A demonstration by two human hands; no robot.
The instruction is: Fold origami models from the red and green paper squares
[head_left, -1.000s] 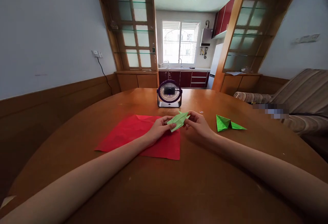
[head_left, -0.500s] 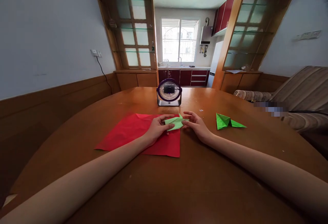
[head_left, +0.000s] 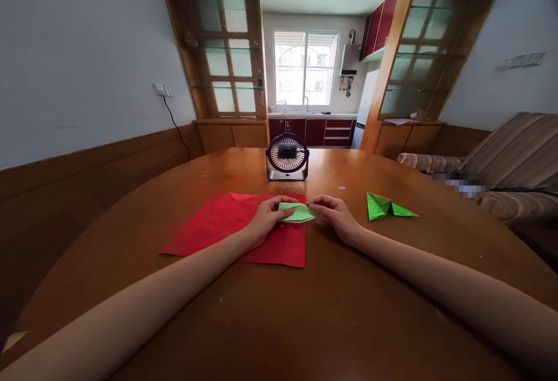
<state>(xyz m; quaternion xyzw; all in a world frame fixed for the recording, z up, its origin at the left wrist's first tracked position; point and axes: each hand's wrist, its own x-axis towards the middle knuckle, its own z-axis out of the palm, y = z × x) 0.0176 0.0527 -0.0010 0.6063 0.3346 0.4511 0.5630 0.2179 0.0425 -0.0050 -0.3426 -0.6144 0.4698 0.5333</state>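
Observation:
A folded piece of light green paper [head_left: 300, 213] is held over the right part of a red paper sheet [head_left: 226, 230]. My left hand [head_left: 269, 218] grips its left end, thumb on top and fingers behind. At the other end, my right hand [head_left: 335, 215] pinches the paper's right edge between thumb and fingers. The red sheet lies on the table under my left hand and forearm. A bright green folded paper piece [head_left: 379, 206], with two pointed parts, rests to the right of my right hand.
A small purple fan [head_left: 287, 155] stands on the brown table [head_left: 279, 323] beyond my hands. A small white scrap [head_left: 341, 187] lies behind my right hand. At the right is a striped armchair [head_left: 514, 154].
The light green paper has turned and now looks flatter; the tip that stuck up at its back no longer shows. My right hand's fingers have closed in on its right end.

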